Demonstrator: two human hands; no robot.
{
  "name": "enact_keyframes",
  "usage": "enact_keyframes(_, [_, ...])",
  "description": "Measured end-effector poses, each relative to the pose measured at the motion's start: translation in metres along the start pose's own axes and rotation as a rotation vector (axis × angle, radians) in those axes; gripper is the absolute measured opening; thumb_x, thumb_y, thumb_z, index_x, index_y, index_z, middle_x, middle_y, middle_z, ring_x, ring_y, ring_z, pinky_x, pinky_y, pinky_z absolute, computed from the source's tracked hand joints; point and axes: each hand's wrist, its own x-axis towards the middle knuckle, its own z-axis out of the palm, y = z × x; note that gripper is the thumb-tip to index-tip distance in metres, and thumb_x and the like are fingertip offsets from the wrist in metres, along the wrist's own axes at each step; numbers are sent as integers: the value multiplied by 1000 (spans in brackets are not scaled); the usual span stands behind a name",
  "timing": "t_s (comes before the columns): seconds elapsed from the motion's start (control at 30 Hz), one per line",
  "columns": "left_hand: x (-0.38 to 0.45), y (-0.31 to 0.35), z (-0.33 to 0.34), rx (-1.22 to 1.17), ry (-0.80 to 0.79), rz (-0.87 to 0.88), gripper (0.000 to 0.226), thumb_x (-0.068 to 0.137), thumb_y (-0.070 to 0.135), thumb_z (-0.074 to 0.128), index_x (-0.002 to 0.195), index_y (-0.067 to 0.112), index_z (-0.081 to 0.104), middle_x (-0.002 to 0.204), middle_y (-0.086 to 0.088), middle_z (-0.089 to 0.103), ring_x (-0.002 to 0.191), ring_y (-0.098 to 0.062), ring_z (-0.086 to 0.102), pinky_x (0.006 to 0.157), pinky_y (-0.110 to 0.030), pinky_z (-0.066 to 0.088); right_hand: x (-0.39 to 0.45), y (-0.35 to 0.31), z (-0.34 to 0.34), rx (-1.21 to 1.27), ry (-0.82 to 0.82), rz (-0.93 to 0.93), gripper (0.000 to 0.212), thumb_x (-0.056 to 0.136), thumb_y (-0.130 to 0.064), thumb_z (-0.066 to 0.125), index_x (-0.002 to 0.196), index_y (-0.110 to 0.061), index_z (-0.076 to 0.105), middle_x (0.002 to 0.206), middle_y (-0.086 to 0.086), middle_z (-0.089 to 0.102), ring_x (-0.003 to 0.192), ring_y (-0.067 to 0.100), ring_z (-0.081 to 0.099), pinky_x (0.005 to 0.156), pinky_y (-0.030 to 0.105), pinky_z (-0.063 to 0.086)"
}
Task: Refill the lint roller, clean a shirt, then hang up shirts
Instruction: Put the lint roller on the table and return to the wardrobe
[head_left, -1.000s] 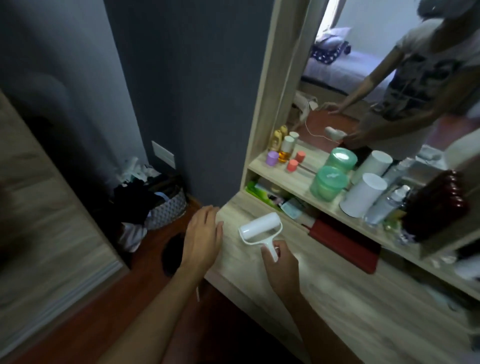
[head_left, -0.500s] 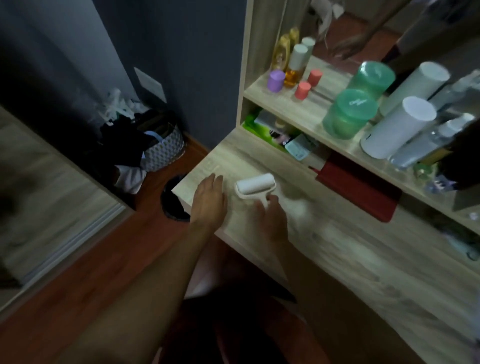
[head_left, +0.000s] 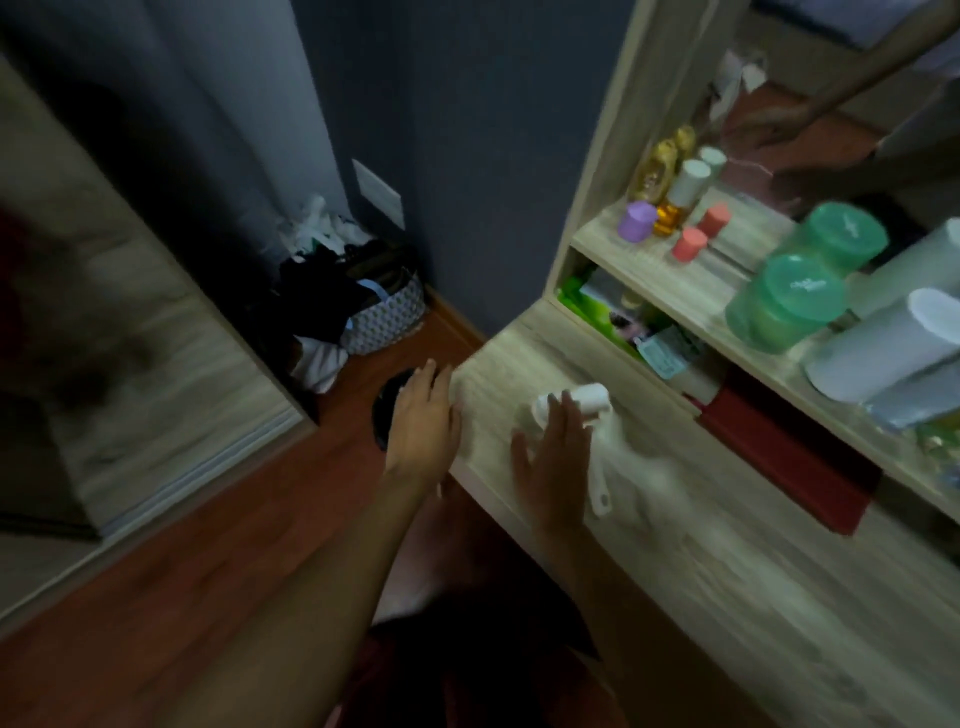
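The lint roller (head_left: 582, 410) is lying on the wooden worktop (head_left: 727, 561) near its left end, its white roll pointing away from the person and its handle trailing back toward them. The right hand (head_left: 558, 447) is hovering just left of the roller with fingers spread, its fingertips overlapping the roll; motion blur is hiding whether they are touching it. The left hand (head_left: 423, 421) is sitting flat and relaxed at the worktop's left corner, holding nothing, near the roller but apart from it. A patterned basket (head_left: 389, 317) of clothes is standing on the floor (head_left: 156, 571) beyond.
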Motion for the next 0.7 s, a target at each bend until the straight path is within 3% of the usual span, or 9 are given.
enact_keyframes(0.1, [-8,-53,-43,26,101,-98,50,96,22,49,142,5,39,149,-19,36,140,-33,31,116,-45,27,0,-63,22,34,-159,-181,65,91,-45,37,142,-6,41,147,14,44,137,33,40,112,47,27])
enact_keyframes(0.2, [-20,-118,-96,68,210,-177,49,94,20,52,138,2,44,143,-22,44,133,-36,40,111,-47,34,5,-138,48,52,-303,-307,70,93,-55,27,148,-12,32,154,10,34,144,29,27,116,44,16])
enact_keyframes(0.33, [-40,-203,-181,171,325,-298,47,90,23,47,131,1,51,135,-23,52,124,-39,50,104,-49,39,9,-251,84,58,-415,-499,66,97,-52,35,152,-19,20,160,2,19,149,22,9,120,47,6])
enact_keyframes(0.43, [-52,-255,-249,235,392,-350,49,91,27,46,134,3,49,140,-22,48,130,-39,44,106,-51,37,7,-339,105,57,-468,-642,65,98,-50,36,153,-22,17,161,0,14,149,21,5,120,45,2])
enact_keyframes(0.57, [-55,-314,-351,316,542,-325,52,92,32,40,134,5,50,141,-21,46,130,-40,44,102,-55,41,8,-456,113,79,-428,-773,62,94,-51,40,150,-26,28,160,0,20,149,22,13,118,47,11])
enact_keyframes(0.7, [-35,-339,-482,409,694,-232,52,94,35,39,138,9,47,146,-17,43,136,-34,38,107,-52,38,38,-578,81,292,-229,-891,66,86,-61,31,141,-28,45,153,1,36,142,28,33,112,50,31])
